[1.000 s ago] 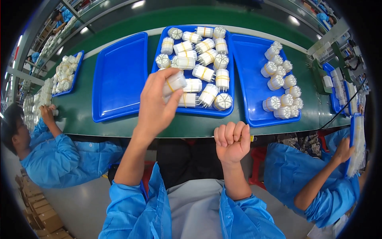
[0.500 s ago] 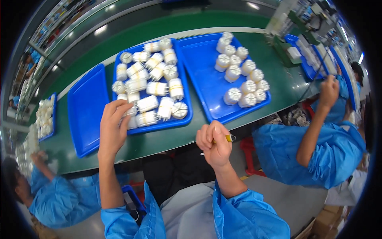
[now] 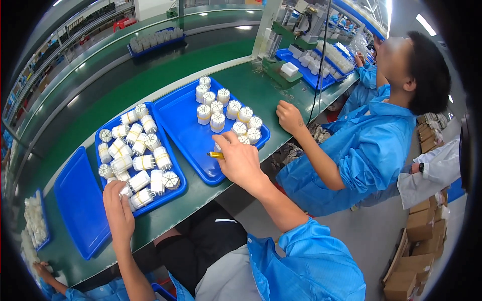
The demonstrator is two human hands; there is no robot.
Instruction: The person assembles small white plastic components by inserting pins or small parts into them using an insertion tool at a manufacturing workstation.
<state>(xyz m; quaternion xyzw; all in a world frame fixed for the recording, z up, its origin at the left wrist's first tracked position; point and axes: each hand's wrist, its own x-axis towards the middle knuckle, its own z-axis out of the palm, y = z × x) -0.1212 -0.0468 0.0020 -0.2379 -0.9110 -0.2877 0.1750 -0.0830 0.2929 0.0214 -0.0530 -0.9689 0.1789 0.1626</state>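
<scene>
My left hand (image 3: 119, 213) reaches over the near left corner of a blue tray (image 3: 182, 175), its fingers closed against a white cylindrical part (image 3: 126, 191); the thumb side is mostly hidden. Many such parts with yellow bands and thin pins lie jumbled in this tray. My right hand (image 3: 240, 159) is above the near edge of the right blue tray (image 3: 188, 143), closed around a slim yellow tool (image 3: 216, 155). Another white cylinder (image 3: 217, 147) shows partly under its fingers. Upright white cylinders (image 3: 217, 122) stand grouped in that tray, their slotted ends up.
A bare blue tray (image 3: 83, 200) lies at the left. Beyond the trays runs a green conveyor belt (image 3: 125, 75) carrying a loaded tray (image 3: 155, 41). At the right a co-worker's hand (image 3: 290, 118) rests at the table edge, near a bench machine (image 3: 286, 70).
The view has swung right. My right hand has gone from in front of the table edge to over the right tray, keeping the yellow tool. My left hand stays by the jumbled parts.
</scene>
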